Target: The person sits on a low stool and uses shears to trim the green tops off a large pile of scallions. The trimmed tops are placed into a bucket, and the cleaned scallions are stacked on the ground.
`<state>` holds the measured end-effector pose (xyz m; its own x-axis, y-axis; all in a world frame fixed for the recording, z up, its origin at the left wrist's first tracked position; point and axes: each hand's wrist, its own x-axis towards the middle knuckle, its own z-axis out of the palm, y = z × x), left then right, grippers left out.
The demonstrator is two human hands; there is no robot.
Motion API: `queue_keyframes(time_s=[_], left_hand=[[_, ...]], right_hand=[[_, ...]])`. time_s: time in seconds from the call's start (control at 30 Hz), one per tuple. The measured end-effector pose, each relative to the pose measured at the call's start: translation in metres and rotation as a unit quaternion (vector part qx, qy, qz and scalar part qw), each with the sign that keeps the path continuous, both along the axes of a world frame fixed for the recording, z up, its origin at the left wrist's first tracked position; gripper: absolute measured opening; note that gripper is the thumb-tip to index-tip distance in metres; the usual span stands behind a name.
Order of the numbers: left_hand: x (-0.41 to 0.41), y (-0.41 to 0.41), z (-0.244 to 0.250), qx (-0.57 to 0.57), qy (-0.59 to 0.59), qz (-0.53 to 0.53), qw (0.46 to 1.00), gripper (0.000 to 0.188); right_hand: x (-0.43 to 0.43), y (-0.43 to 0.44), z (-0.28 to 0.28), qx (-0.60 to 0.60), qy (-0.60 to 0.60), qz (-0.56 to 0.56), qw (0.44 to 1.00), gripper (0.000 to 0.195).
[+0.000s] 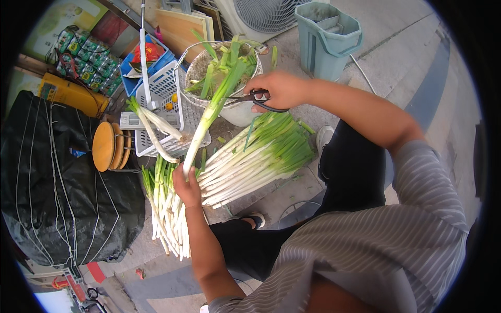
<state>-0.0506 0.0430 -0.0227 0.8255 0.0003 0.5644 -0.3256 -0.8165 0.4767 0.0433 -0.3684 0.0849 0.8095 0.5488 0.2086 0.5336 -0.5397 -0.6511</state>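
My left hand (188,186) grips a green onion stalk (202,129) near its white lower end, and the stalk slants up over a white bucket (244,113) of green trimmings. My right hand (274,92) holds black-handled scissors (258,101), their blades against the stalk's green part at the bucket's near rim. Below the bucket lies a large bundle of green onions (254,156), white ends towards my left hand. A second pile of onions (168,219) lies beneath and beside my left forearm. A few onions (150,121) rest on a scale at the white basket.
A white plastic basket (156,92) and a blue crate (129,84) stand left of the bucket. Beyond are a grey-green mop bucket (325,47) and a fan unit (266,13). Round wooden discs (103,146) and a black tarp-covered heap (70,187) are at the left.
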Motion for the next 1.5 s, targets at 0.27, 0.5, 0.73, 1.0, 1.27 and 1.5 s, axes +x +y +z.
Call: queue_keyframes(time_s=[0.27, 0.5, 0.73, 1.0, 1.27, 1.5], left_hand=[[0.019, -0.008, -0.015, -0.195, 0.162, -0.070, 0.965, 0.029], [0.019, -0.014, -0.003, -0.187, 0.136, -0.068, 0.970, 0.030], [0.022, -0.006, -0.011, -0.173, 0.112, -0.024, 0.978, 0.032], [0.019, -0.012, -0.006, -0.062, 0.115, -0.025, 0.991, 0.029], [0.012, -0.009, 0.001, -0.014, 0.120, -0.008, 0.993, 0.032], [0.016, -0.021, -0.007, 0.058, 0.093, 0.011, 0.994, 0.032]], right_hand=[[0.003, 0.025, -0.004, -0.009, -0.057, -0.096, 0.994, 0.058], [0.007, 0.033, -0.006, -0.047, -0.074, -0.138, 0.986, 0.058], [0.013, 0.039, -0.011, -0.075, -0.097, -0.166, 0.978, 0.052], [0.016, 0.046, -0.002, -0.182, -0.154, -0.164, 0.957, 0.044], [0.024, 0.051, -0.005, -0.255, -0.306, -0.018, 0.917, 0.049], [0.027, 0.061, -0.029, -0.168, -0.166, -0.086, 0.968, 0.043]])
